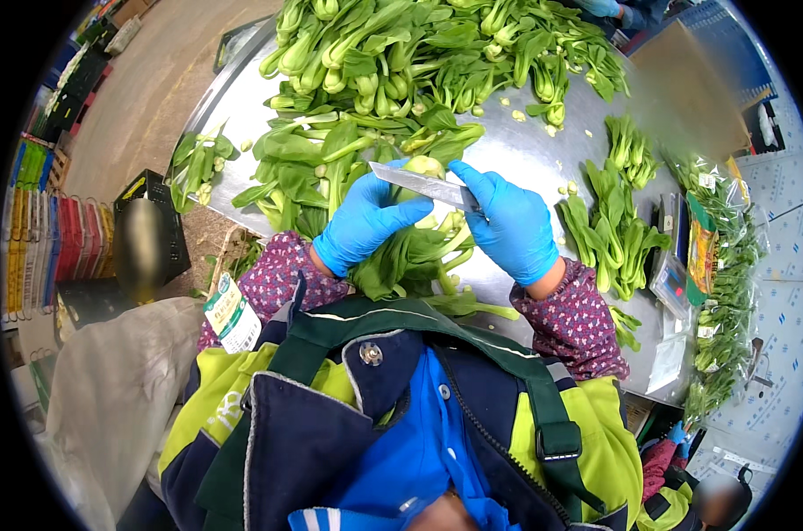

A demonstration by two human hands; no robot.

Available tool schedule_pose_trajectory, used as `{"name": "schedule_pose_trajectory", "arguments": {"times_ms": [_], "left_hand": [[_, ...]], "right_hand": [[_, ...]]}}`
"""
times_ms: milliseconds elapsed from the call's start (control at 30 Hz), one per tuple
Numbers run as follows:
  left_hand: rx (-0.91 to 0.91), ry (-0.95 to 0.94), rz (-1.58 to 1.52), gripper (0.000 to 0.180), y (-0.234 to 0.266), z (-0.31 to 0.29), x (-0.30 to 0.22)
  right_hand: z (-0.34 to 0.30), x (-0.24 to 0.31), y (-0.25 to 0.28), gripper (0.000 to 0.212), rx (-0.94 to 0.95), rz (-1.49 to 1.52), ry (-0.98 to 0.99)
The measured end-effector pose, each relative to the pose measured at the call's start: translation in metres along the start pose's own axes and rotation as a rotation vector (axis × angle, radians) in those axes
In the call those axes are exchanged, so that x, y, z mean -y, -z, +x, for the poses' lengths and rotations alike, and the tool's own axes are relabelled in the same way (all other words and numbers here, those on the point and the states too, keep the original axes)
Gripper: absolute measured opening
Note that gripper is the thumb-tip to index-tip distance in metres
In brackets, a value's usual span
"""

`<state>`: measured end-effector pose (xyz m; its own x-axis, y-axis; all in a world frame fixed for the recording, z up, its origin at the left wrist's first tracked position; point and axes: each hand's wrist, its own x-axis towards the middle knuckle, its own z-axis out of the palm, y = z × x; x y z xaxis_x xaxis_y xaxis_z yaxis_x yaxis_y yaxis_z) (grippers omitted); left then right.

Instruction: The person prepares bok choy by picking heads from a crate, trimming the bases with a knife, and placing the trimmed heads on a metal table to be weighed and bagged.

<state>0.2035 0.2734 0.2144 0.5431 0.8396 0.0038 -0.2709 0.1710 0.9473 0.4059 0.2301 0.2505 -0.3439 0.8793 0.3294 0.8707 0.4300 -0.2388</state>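
Note:
My left hand (366,223), in a blue glove, is closed around a bok choy (425,166) whose pale base points away from me. Its thumb lies close under the blade of a knife (423,188). The knife's handle is wrapped in my gloved right hand (514,228), and the blade reaches left across the bok choy's base. Below the hands, loose bok choy leaves (399,263) lie on the metal table (516,150). Left of them spreads a layer of trimmed leaves (291,157).
A large heap of bok choy (392,53) covers the table's far side. Smaller bunches (605,221) lie at the right, near bagged greens (724,301). A black crate (167,226) stands left. Other people's gloved hands (600,7) show at the far right and lower right.

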Motion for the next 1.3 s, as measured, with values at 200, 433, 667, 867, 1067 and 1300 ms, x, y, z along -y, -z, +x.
{"name": "schedule_pose_trajectory", "arguments": {"times_ms": [200, 433, 667, 867, 1067, 1300], "left_hand": [[0.096, 0.04, 0.051, 0.05, 0.008, -0.006, -0.009], [-0.015, 0.016, 0.025, 0.043, 0.021, -0.006, 0.001], [-0.17, -0.133, 0.33, 0.039, 0.009, 0.007, 0.021], [-0.229, -0.295, 0.879, 0.044, 0.061, 0.022, 0.018], [0.034, 0.106, -0.069, 0.044, 0.035, 0.019, 0.013], [-0.092, -0.099, 0.884, 0.076, 0.08, 0.026, 0.002]], "right_hand": [[-0.004, -0.003, -0.02, 0.039, 0.0, 0.101, -0.053], [-0.021, -0.033, -0.045, 0.034, 0.044, 0.632, -0.564], [0.014, 0.025, -0.042, 0.048, -0.183, 0.764, -0.453], [0.01, -0.025, -0.029, 0.046, 0.144, 1.387, -0.717], [0.015, -0.016, -0.055, 0.047, 0.149, 1.7, -0.728], [0.004, -0.036, -0.05, 0.048, 0.138, 1.264, -0.71]]}}
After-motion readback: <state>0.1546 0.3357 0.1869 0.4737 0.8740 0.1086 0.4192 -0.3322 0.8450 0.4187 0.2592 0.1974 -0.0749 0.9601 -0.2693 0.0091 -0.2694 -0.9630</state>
